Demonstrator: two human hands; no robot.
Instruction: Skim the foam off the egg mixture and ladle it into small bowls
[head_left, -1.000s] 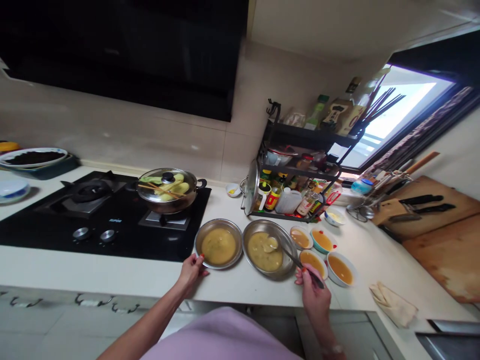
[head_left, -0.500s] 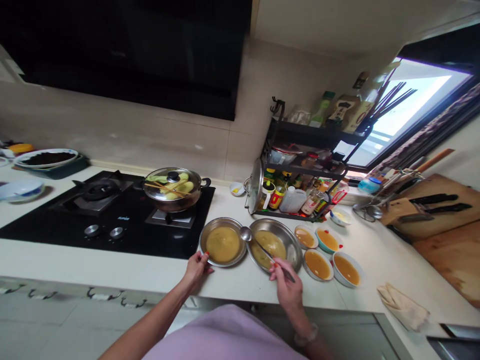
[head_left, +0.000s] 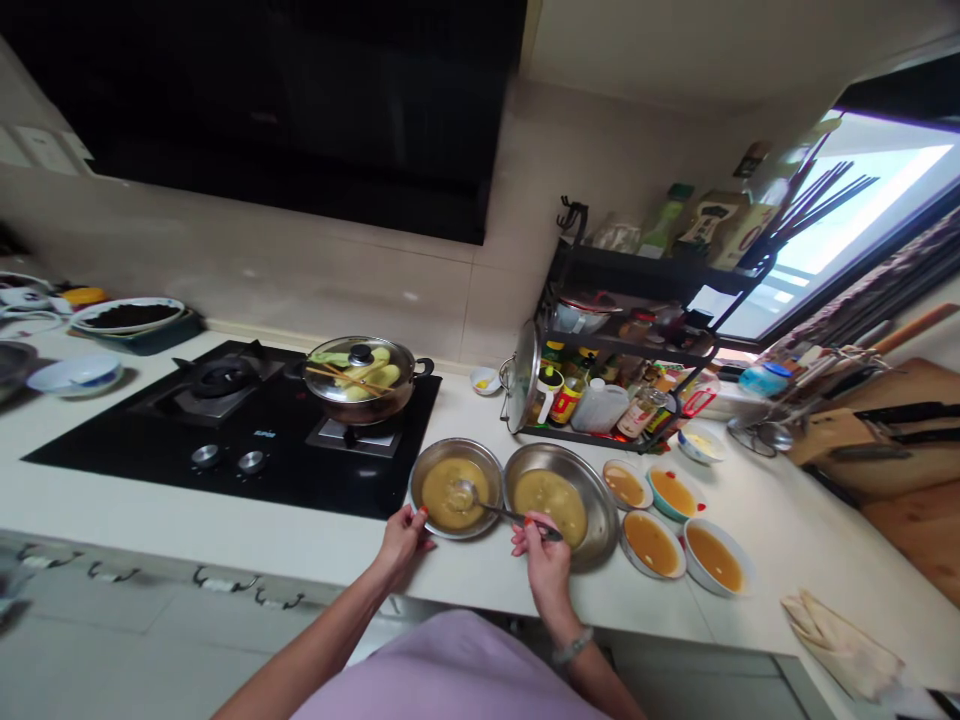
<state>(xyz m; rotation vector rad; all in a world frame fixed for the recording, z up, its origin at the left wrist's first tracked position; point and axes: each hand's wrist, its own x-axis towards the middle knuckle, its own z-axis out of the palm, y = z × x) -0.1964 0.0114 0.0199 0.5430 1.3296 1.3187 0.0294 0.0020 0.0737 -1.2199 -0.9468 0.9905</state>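
Note:
Two metal bowls of yellowish liquid stand side by side on the counter. My left hand (head_left: 405, 540) grips the near-left rim of the left metal bowl (head_left: 493, 470). A metal ladle (head_left: 501, 513) is in my right hand (head_left: 543, 552), its fingers closed round the handle. The ladle's head dips into the liquid (head_left: 448, 503) of the left bowl. Its handle passes over the near part of the right metal bowl (head_left: 601, 505). To the right sit several small bowls of orange-brown liquid, among them a white bowl (head_left: 742, 550) and a teal-rimmed bowl (head_left: 694, 500).
Behind the left bowl, a lidded pan (head_left: 367, 405) with pale green pieces and chopsticks stands on the black gas hob (head_left: 300, 480). A dark rack (head_left: 645, 350) holds bottles. A folded cloth (head_left: 840, 640) and a knife block (head_left: 825, 435) are at the right.
My right hand has moved left with the ladle. The ladle's head has gone from above the bowls' adjoining rims down into the left bowl. My left hand still holds the rim.

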